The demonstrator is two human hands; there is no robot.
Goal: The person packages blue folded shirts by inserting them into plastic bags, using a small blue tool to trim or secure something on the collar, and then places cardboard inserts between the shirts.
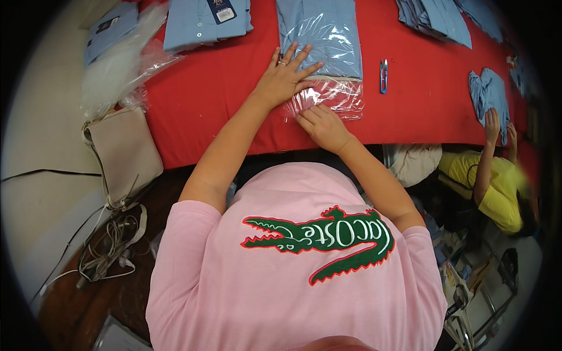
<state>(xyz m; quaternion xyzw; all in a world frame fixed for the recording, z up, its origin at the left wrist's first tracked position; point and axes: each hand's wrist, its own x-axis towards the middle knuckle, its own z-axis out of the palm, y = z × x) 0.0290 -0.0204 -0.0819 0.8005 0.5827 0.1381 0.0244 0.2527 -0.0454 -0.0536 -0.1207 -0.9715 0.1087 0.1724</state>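
A folded light-blue shirt point(328, 35) lies inside a clear plastic bag point(345, 96) on the red-covered table. The bag's loose end points toward me, past the edge of the shirt. My left hand point(283, 76) rests flat on the bag's left side with its fingers spread; a ring shows on one finger. At the near edge of the bag, my right hand point(322, 126) has its fingers bent together on the loose plastic, pinching it.
Blue thread snips point(383, 76) lie right of the bag. Folded blue shirts point(202, 26) and loose clear bags point(120, 73) are at the left, more shirts point(436, 20) at the far right. A beige handbag point(126, 152) hangs beside the table. A person in yellow point(497, 187) handles a blue garment point(489, 93).
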